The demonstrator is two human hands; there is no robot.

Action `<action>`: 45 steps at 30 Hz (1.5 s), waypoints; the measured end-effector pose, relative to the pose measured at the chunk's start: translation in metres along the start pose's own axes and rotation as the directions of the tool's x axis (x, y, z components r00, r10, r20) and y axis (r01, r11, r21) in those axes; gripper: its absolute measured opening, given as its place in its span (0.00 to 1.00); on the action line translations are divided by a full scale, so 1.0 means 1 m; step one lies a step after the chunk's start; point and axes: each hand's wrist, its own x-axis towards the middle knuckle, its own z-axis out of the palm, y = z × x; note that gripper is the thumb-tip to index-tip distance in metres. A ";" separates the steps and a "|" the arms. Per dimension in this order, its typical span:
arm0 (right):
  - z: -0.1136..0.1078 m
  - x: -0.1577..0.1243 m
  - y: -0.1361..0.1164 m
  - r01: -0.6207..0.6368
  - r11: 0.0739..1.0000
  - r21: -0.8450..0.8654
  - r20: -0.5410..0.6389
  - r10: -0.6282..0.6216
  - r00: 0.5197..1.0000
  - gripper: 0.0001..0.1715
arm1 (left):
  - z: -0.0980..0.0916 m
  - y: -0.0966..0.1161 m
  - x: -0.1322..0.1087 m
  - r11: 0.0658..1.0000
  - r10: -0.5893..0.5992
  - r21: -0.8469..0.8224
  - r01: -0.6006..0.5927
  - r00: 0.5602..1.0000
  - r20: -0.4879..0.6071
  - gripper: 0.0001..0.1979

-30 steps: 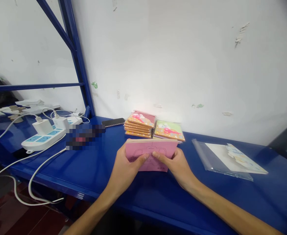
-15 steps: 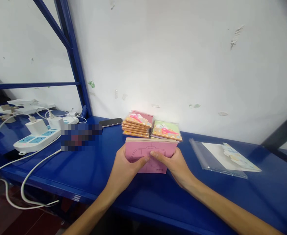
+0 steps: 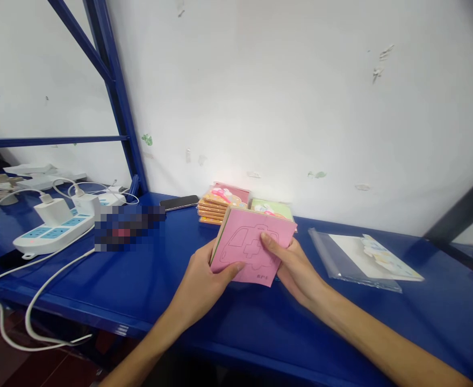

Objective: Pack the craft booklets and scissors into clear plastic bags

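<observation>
On my feed the work sits on a deep blue steel shelf (image 3: 172,274) running along a scuffed white wall (image 3: 260,97) with peeling patches and a few green marks. A blue steel upright (image 3: 115,91) and crossbar frame the left side, and a dark post (image 3: 462,207) cuts across the right. Dark red flooring (image 3: 47,365) shows below the shelf edge.

A thick pink card (image 3: 252,246) printed with an ambulance outline is tilted up just above the shelf, near its front edge. My left hand (image 3: 202,282) grips its lower left side and my right hand (image 3: 295,266) its right side. The two thumbs (image 3: 234,267) lie apart on the pink face, and the remaining fingers are hidden behind the card, clamped there as far as I can tell.

Just behind the card are an orange-edged stack of packets (image 3: 216,207) and a green-topped packet (image 3: 271,208), side by side. To the right lies a clear plastic sleeve (image 3: 361,258) holding a white sheet. To the left are a phone (image 3: 179,202), a blurred object (image 3: 129,228), and a white power strip (image 3: 53,236) with two chargers (image 3: 53,211) and trailing white cables (image 3: 38,301)
</observation>
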 end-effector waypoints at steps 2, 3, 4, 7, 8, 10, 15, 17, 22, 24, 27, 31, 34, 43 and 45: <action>-0.004 0.003 -0.005 -0.030 0.999 -0.027 0.029 0.031 0.999 0.24 | -0.006 0.007 -0.001 0.997 0.021 0.067 -0.022 1.000 0.003 0.19; -0.007 0.004 -0.008 -0.040 0.997 -0.061 0.053 0.043 0.998 0.24 | -0.011 0.010 -0.001 0.994 0.028 0.101 -0.029 1.000 0.011 0.18; -0.009 0.006 -0.012 -0.042 0.993 -0.110 0.080 0.051 0.996 0.23 | -0.018 0.014 -0.001 0.990 0.031 0.134 -0.033 0.999 0.020 0.18; -0.016 0.010 -0.022 -0.027 0.959 -0.284 0.160 0.075 0.984 0.15 | -0.038 0.025 -0.001 0.977 -0.010 0.211 0.002 0.999 0.039 0.13; -0.017 0.010 -0.024 -0.026 0.948 -0.316 0.172 0.084 0.981 0.13 | -0.044 0.028 -0.001 0.975 -0.024 0.222 0.016 0.999 0.035 0.10; -0.017 0.011 -0.024 -0.037 0.943 -0.331 0.185 0.103 0.977 0.11 | -0.052 0.034 -0.001 0.975 -0.016 0.220 0.020 1.000 -0.023 0.09; -0.013 0.010 -0.007 -0.038 0.942 -0.334 0.253 0.129 0.959 0.23 | -0.048 0.038 -0.002 1.000 0.003 0.021 0.002 0.974 -0.225 0.20; -0.013 0.010 0.000 0.025 0.929 -0.368 0.251 0.074 0.965 0.25 | -0.043 0.033 0.000 0.999 0.045 0.006 -0.045 0.968 -0.247 0.21; -0.015 0.011 0.008 0.123 0.859 -0.498 0.183 -0.035 0.983 0.27 | -0.031 0.009 0.009 0.980 0.188 0.094 -0.175 0.970 -0.155 0.14; -0.014 0.010 0.009 0.160 0.881 -0.446 0.209 -0.071 0.975 0.28 | -0.025 0.001 0.011 0.980 0.189 0.083 -0.179 0.973 -0.131 0.14; -0.010 0.008 0.010 0.206 0.894 -0.397 0.232 -0.120 0.965 0.25 | -0.016 -0.003 0.011 0.984 0.176 0.046 -0.171 0.979 -0.105 0.15; -0.005 0.005 0.012 0.210 0.899 -0.385 0.211 -0.136 0.968 0.25 | -0.011 -0.002 0.007 0.988 0.151 0.031 -0.149 0.985 -0.080 0.15; -0.004 0.006 0.011 0.190 0.910 -0.369 0.204 -0.120 0.972 0.25 | -0.012 -0.001 0.007 0.986 0.154 0.081 -0.146 0.982 -0.107 0.14; -0.007 0.010 0.007 0.178 0.930 -0.321 0.094 -0.156 0.983 0.25 | -0.012 -0.007 0.011 0.988 0.153 0.034 -0.151 0.987 -0.052 0.19; -0.007 0.011 0.010 0.180 0.934 -0.308 0.109 -0.153 0.982 0.26 | -0.011 -0.009 0.011 0.989 0.145 0.015 -0.145 0.989 -0.015 0.19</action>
